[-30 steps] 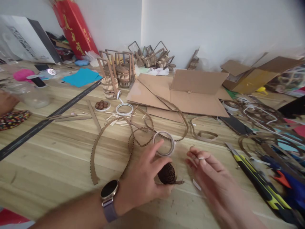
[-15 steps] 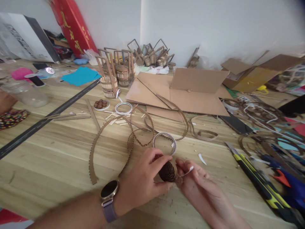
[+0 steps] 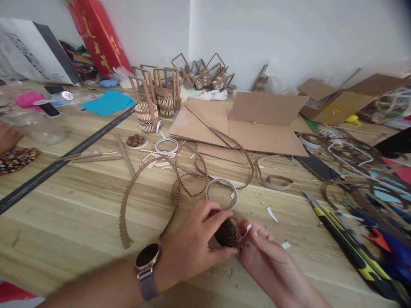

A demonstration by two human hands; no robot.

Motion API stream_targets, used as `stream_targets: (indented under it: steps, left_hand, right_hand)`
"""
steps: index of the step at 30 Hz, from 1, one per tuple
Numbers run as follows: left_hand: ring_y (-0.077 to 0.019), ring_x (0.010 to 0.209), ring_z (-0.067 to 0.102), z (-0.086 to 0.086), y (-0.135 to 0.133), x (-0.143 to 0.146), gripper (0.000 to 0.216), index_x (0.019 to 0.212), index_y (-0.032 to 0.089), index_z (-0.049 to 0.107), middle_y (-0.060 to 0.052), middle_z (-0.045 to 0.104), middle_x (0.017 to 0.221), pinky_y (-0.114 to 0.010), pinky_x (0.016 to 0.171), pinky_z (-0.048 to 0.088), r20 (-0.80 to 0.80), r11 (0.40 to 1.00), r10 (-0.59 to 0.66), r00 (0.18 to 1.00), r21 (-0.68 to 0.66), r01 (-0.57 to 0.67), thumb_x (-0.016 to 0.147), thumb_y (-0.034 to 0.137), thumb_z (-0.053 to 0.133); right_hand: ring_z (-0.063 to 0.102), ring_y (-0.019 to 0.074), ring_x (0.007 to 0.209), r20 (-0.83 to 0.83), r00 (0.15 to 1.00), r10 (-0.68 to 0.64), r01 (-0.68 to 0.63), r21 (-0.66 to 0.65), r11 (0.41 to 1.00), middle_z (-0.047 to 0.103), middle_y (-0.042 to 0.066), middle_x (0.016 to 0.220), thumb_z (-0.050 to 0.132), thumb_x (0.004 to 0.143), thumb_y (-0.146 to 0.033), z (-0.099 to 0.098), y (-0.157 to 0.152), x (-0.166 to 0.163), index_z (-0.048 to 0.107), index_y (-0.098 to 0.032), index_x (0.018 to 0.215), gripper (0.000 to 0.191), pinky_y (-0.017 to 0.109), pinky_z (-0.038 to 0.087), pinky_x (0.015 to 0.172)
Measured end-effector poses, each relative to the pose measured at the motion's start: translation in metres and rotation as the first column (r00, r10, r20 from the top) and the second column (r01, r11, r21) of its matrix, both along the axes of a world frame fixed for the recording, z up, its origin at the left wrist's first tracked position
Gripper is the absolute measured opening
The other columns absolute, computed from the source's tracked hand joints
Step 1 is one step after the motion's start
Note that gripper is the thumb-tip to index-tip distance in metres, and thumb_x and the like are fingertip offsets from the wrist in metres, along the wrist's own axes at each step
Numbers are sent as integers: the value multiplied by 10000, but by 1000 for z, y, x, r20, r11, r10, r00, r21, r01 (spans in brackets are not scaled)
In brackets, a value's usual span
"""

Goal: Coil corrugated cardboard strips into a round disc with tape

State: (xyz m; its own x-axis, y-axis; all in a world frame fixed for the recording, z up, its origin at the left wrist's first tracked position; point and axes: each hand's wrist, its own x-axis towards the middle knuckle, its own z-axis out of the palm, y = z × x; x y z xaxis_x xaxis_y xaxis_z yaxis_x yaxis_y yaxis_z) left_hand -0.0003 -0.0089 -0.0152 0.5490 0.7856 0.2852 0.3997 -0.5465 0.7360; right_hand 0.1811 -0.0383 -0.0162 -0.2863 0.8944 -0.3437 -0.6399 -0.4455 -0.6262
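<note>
A dark brown coil of rolled corrugated cardboard strip sits upright in my left hand, its ridged end facing me. Thumb and fingers of that hand wrap the coil from the left, with a watch on the wrist. Against the coil's right side, my right hand pinches a small white paper-like strip between thumb and forefinger. Part of the coil's right edge is hidden behind the fingers. Just beyond both hands lies a roll of white tape.
Notched cardboard strips curl across the table. A second tape roll lies near small sticks and a dish of brown balls. Little baskets and flattened cardboard stand behind. A utility knife is at right; another person's hand, left.
My right hand has shifted slightly left, closer to the coil, bringing the white strip with it. A small white scrap now shows on the table beside that hand. My left hand barely moves.
</note>
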Motion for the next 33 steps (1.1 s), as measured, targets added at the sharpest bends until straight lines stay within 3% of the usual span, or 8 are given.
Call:
stream_targets:
  steps: [33]
  left_hand:
    - [-252,1089,559,6,-2,3,517,1252,187,546,-96,563,1170,-370,950,492,-26,1000,-28,999,-16,27,782,217,759]
  right_hand:
    - [610,154,755,-18,998,-56,54,-85,995,712,-12,782,873,633,-241,-3,-1,-7,712,-220,770,212,257,433,682]
